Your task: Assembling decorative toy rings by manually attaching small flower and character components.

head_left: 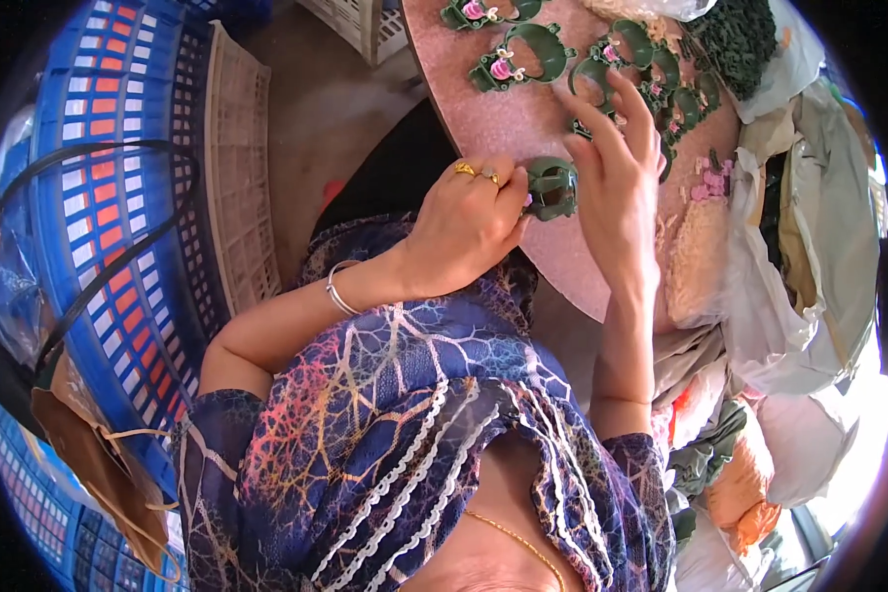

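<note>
Closed on a dark green plastic ring-shaped piece (553, 187), my left hand (469, 232) is at the near left edge of the pink round table. A bit of pink shows on that piece beside my fingertips. My right hand (617, 168) is over the table just right of it, fingers and thumb apart, with nothing visible between them. Its fingertips are closest to a cluster of similar green pieces (666, 69) with pink and cream decorations. Another such green piece (523, 57) lies farther left. Part of the cluster is hidden behind my right fingers.
Small pink parts (712, 180) and a heap of cream pieces (699, 259) lie along the table's right side. Dark green material (735, 39) is piled at the far right. Plastic bags (809, 247) crowd the right. Blue crates (118, 247) stand at left, beside a pale crate (239, 168).
</note>
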The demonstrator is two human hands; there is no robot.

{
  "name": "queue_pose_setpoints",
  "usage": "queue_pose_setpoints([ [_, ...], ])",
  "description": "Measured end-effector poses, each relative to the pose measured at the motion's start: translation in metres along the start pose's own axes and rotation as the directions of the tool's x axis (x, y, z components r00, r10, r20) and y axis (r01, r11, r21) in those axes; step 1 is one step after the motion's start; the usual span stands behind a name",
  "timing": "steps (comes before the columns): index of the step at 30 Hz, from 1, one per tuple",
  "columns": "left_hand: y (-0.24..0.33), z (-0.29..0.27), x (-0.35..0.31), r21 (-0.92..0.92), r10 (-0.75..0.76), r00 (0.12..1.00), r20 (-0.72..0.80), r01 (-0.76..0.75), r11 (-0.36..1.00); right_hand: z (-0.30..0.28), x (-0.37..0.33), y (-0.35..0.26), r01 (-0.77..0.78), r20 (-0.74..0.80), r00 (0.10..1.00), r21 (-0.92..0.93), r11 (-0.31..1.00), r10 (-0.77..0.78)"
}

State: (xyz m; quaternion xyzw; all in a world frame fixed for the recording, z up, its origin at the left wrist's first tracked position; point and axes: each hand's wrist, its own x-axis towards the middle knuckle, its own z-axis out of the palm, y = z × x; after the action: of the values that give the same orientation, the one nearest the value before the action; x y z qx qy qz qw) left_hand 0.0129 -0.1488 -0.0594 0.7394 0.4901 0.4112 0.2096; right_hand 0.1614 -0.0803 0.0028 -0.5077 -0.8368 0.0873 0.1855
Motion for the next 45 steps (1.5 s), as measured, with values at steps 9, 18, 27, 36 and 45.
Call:
queue_pose_setpoints([
  [9, -0.002, 0.002, 0.000, -0.015, 0.054, 0.997, 0.050, -0.053, 0.998, 0.032, 0.007, -0.029, 0.187, 0.078, 0.982, -0.471, 0.862, -0.171],
  [18, -0.003, 0.003, -0.003, -0.018, -0.001, 1.000, -0.021, 0.001, 1.000, 0.007, 0.006, 0.017, 0.025, -0.598, 0.797, 0.171, 0.985, 0.084],
  [27, -0.005, -0.015, 0.010, -0.394, -0.339, 0.936, 0.091, 0.347, 0.851, 0.017, -0.074, 0.039, -0.117, -0.716, 0.666, 0.175, 0.978, 0.208],
  [36, -0.025, -0.079, 0.046, -0.840, -0.332, 0.774, 0.539, 0.519, -0.155, 0.030, -0.107, 0.026, -0.103, -0.516, 0.845, 0.097, 0.990, 0.139],
  [45, -0.080, -0.176, 0.176, -0.920, -0.421, 0.905, 0.068, 0.220, 0.325, 0.032, -0.122, 0.021, -0.143, -0.489, 0.839, 0.221, 0.965, 0.237],
])
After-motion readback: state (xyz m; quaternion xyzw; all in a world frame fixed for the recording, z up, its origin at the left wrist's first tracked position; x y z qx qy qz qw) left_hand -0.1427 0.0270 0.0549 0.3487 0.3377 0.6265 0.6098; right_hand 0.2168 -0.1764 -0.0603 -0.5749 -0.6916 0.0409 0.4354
